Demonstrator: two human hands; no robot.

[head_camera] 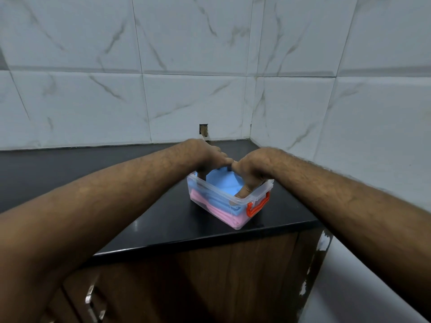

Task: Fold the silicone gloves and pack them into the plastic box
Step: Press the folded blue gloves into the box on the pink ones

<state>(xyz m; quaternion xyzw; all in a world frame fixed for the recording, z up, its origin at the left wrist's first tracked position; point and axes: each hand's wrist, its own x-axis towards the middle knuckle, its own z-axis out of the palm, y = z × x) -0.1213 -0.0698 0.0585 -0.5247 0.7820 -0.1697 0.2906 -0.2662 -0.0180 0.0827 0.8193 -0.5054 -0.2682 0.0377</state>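
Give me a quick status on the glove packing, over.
Both hands over the plastic box: left hand at the far rim, right hand pressing the blue glove down. Pink glove underneath. No lid in view.

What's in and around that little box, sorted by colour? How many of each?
Clear plastic box: 1
Blue folded glove layer, on top: 1
Pink folded glove layer, underneath: 1
Orange latch: 1 visible
Hands pressing into the box, left hand and right hand: 2
Total: 6
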